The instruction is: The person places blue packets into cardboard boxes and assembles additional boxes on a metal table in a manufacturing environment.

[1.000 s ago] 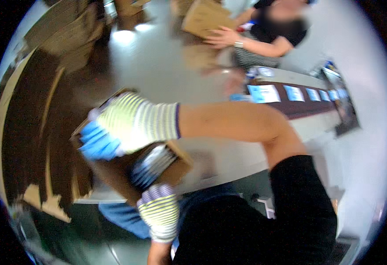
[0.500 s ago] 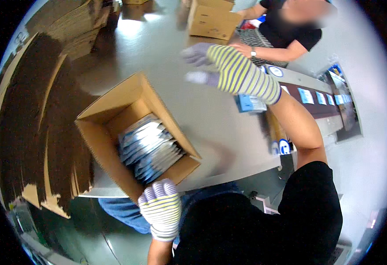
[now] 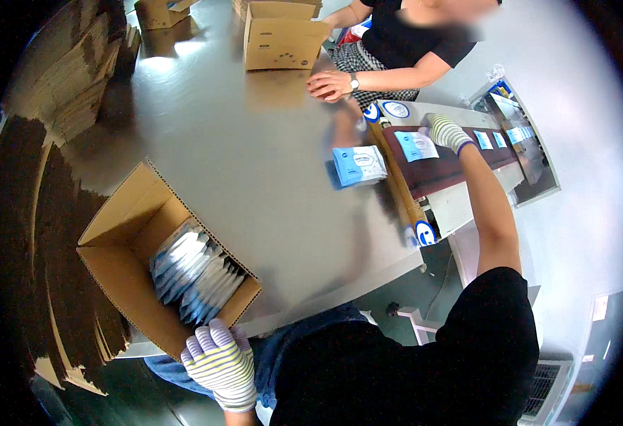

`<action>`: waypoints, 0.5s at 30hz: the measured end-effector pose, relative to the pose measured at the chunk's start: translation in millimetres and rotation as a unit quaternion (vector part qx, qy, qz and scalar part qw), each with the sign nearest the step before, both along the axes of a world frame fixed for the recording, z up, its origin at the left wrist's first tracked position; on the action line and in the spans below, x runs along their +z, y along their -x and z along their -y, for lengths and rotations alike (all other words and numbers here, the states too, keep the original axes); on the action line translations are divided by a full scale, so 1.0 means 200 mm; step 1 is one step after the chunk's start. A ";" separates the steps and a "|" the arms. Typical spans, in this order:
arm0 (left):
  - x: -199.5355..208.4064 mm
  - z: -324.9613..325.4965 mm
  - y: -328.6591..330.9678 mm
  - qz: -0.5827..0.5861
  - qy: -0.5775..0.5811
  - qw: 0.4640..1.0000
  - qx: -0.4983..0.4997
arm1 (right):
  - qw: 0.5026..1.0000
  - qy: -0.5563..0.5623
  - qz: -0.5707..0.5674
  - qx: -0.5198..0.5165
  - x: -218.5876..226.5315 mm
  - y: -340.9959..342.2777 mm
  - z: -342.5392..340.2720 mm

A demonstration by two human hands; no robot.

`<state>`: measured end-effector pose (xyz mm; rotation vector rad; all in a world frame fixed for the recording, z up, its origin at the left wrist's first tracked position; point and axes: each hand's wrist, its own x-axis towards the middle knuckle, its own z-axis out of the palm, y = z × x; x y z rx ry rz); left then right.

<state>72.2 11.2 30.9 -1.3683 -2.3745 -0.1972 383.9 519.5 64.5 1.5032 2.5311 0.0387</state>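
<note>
partly filled stage, as judged from the layout: an open, oblong box of brown corrugated cardboard (image 3: 116, 287) stands at the near left of a smooth grey tabletop (image 3: 255, 192), holding a row of flat, glossy, blue-and-silver pouches (image 3: 194, 270). the load appears incomplete, since bare cardboard shows beyond the row. outside it remain a small pile of rectangular light-blue-and-white packets (image 3: 359, 165) on the tabletop and similar flat light-blue packets (image 3: 483, 140) spaced along a dark maroon conveyor belt (image 3: 436, 179).

the pouches lean in file, edges upward, shiny and slightly crumpled; the box top is uncovered. the left hand (image 3: 219, 366), in a striped knitted glove, lies at the box's near rim, fingers bent against the cardboard. the right hand (image 3: 450, 133), gloved alike, reaches over the belt, fingers at the nearest packet (image 3: 415, 146). from this angle, one cannot tell whether either hand's fingers are gripping.
</note>
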 end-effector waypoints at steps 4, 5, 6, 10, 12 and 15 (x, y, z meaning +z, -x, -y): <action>0.00 -0.01 -0.02 0.009 0.006 1.000 0.004 | 0.987 -0.034 0.129 -0.086 -0.03 -0.17 -0.10; 0.00 -0.01 -0.02 0.009 0.008 1.000 0.003 | 0.976 -0.043 0.177 -0.122 -0.03 -0.19 -0.12; -0.01 -0.01 -0.02 0.007 0.003 1.000 0.001 | 0.972 -0.046 0.176 -0.148 -0.04 -0.22 -0.12; -0.02 -0.01 -0.02 -0.012 -0.008 1.000 -0.001 | 0.953 -0.055 0.259 -0.146 -0.08 -0.19 -0.10; -0.02 -0.01 -0.02 -0.028 -0.014 1.000 0.000 | 0.964 -0.066 0.242 -0.092 -0.13 -0.17 -0.07; -0.01 -0.02 -0.02 -0.019 -0.004 1.000 0.004 | 0.977 -0.039 0.209 -0.014 -0.15 -0.13 -0.08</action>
